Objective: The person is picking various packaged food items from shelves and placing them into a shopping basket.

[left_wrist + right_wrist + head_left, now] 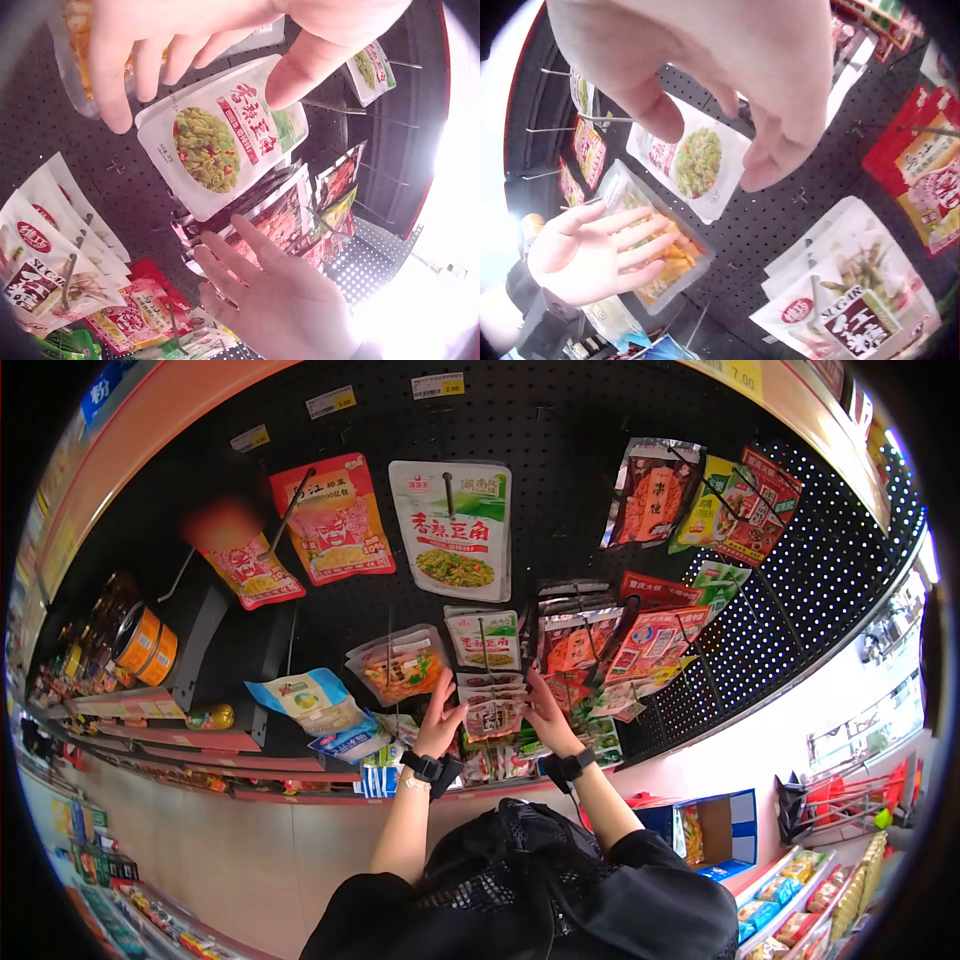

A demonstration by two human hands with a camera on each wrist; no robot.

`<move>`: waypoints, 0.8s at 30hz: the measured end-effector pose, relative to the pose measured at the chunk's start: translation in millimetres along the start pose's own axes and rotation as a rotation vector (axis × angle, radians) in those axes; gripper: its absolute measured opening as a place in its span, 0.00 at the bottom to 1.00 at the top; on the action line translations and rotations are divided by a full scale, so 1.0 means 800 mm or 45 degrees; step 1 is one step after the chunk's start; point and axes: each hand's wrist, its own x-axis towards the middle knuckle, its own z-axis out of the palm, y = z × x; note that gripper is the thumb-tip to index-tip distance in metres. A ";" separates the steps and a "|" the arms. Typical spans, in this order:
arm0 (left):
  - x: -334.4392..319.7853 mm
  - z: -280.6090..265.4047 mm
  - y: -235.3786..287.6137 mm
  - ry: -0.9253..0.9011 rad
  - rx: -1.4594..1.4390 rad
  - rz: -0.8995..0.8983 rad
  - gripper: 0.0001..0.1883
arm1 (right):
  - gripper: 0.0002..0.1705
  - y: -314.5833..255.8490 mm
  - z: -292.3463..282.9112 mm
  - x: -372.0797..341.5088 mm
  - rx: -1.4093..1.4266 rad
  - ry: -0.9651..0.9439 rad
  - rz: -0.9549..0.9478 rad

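One spread left hand (437, 724) and one spread right hand (550, 722) flank white-and-maroon plastic packets (492, 720) hanging at black pegboard (565, 510), apparently straightening them, a step likely calling next for gentle, even inward pressure.

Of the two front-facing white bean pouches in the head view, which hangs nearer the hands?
The lower, smaller-looking pouch, just above the gap between left hand and right hand; the other pouch hangs higher.

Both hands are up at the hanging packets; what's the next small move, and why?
Probably bring the left hand and right hand gently inward to the lower white bean packet. In the left wrist view it hangs between them, and neither hand appears to grip it.
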 end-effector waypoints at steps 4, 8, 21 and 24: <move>0.027 0.008 -0.005 0.064 0.007 -0.026 0.35 | 0.36 -0.001 -0.004 0.026 0.042 -0.142 0.121; 0.041 0.012 -0.012 0.099 -0.028 -0.059 0.35 | 0.35 -0.003 -0.003 0.032 0.023 -0.176 0.070; 0.029 0.025 -0.024 0.297 -0.191 -0.188 0.27 | 0.34 -0.024 -0.007 0.016 -0.129 -0.101 0.011; 0.027 0.028 -0.027 0.094 -0.100 -0.581 0.21 | 0.29 -0.014 -0.033 0.008 -0.219 -0.008 0.006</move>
